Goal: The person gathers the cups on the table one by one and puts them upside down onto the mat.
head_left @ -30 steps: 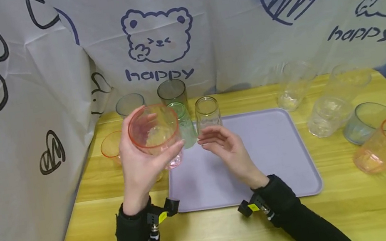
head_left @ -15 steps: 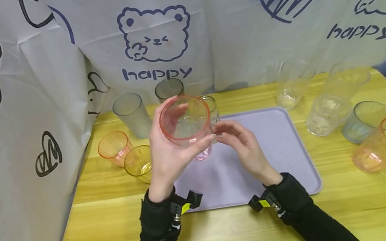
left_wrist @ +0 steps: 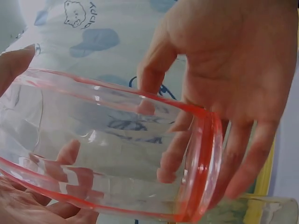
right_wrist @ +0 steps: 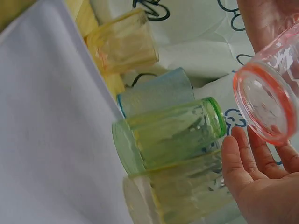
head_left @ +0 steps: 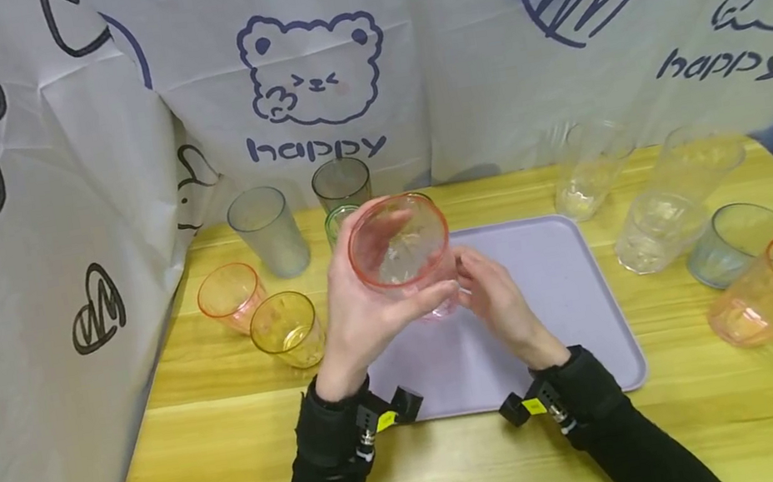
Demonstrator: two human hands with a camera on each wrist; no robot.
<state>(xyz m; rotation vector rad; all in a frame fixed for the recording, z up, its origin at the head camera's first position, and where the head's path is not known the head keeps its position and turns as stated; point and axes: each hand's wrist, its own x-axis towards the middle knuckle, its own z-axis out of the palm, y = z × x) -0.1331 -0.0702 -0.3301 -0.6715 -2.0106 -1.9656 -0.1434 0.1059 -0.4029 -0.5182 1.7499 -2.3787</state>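
Observation:
A pink drinking glass [head_left: 400,260] with an orange-red rim is held tilted above the tray by my left hand [head_left: 356,313], thumb and fingers round its side. My right hand [head_left: 506,302] is at the base end, its fingertips touching the glass there. In the left wrist view the right fingers lie fairly straight behind the glass [left_wrist: 107,140]. Under it lies the lavender tray [head_left: 550,316]. At the tray's back left a green glass [right_wrist: 170,135] and a pale clear glass [right_wrist: 187,191] stand upside down; the head view mostly hides them behind the held glass.
To the left are a yellow glass [head_left: 289,332], an orange one [head_left: 231,295], a frosted grey-blue one [head_left: 268,230] and a dark grey one [head_left: 342,182]. On the right are clear glasses [head_left: 648,242], a blue-grey glass [head_left: 726,255] and an orange glass [head_left: 769,307]. Fabric hangs behind.
My left hand has carried the pink glass rightward from the left side to above the tray. The right hand has shifted slightly right and now meets the glass's base.

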